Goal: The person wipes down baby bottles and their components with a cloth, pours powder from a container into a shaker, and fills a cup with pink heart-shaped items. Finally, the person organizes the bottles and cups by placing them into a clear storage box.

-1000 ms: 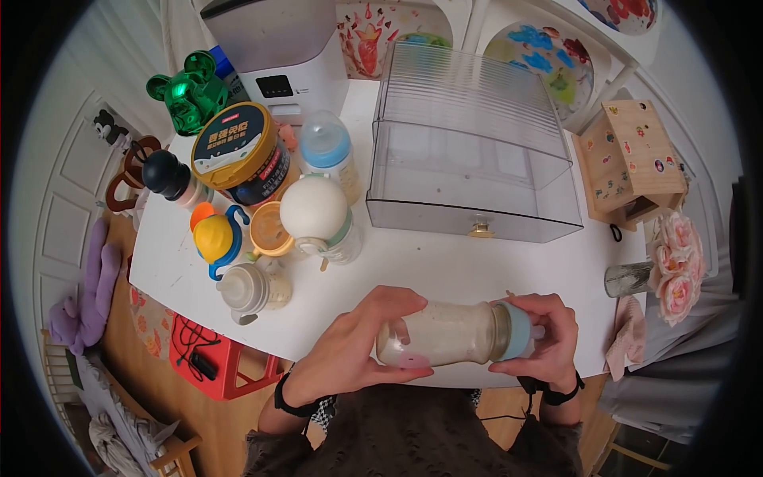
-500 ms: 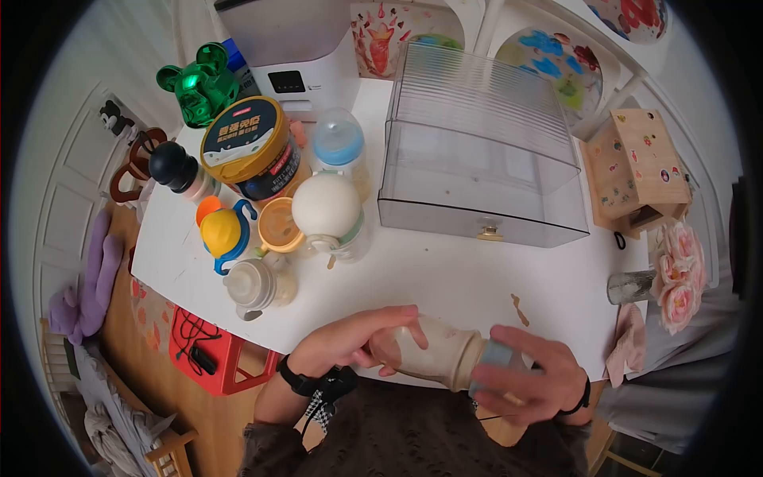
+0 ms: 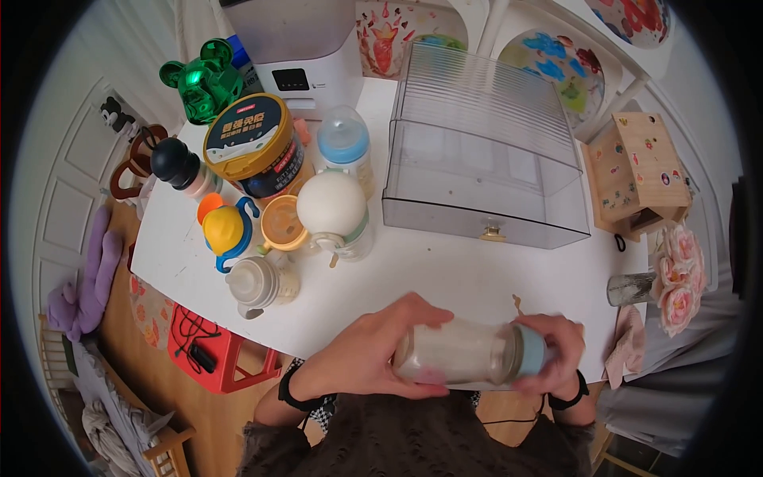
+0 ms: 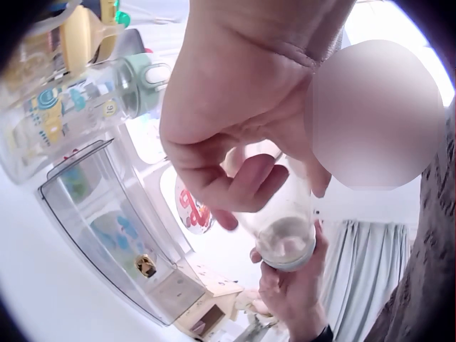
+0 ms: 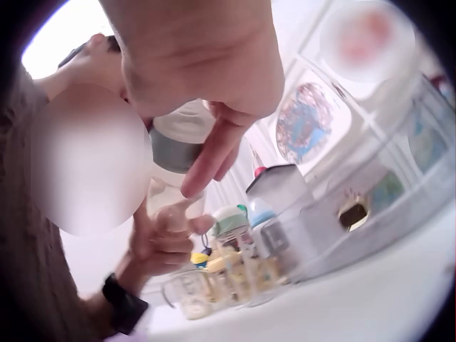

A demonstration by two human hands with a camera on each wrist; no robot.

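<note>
A clear baby bottle (image 3: 457, 351) with a light blue collar (image 3: 529, 350) lies sideways between both hands, over the front edge of the white table (image 3: 334, 306). My left hand (image 3: 372, 350) grips the bottle's body near its base, thumb along the upper side. At the other end my right hand (image 3: 561, 351), a little blurred, has its fingers and thumb around the blue collar and cap. From the right wrist, the collar (image 5: 174, 153) shows below the palm, and the left hand (image 5: 164, 239) appears beyond it.
Left on the table stand a bottle with a clear cap (image 3: 258, 284), a white-domed cup (image 3: 332, 205), a blue-ringed bottle (image 3: 345, 143) and a large tub (image 3: 248, 139). A clear drawer box (image 3: 485, 159) sits behind. Pink flowers (image 3: 677, 274) and a wooden house (image 3: 640, 171) are right.
Half a second ago the bottle tilted with its collar toward my body and my right hand lay over it. Now it is closer to level, and the right hand has swung round to the collar's end.
</note>
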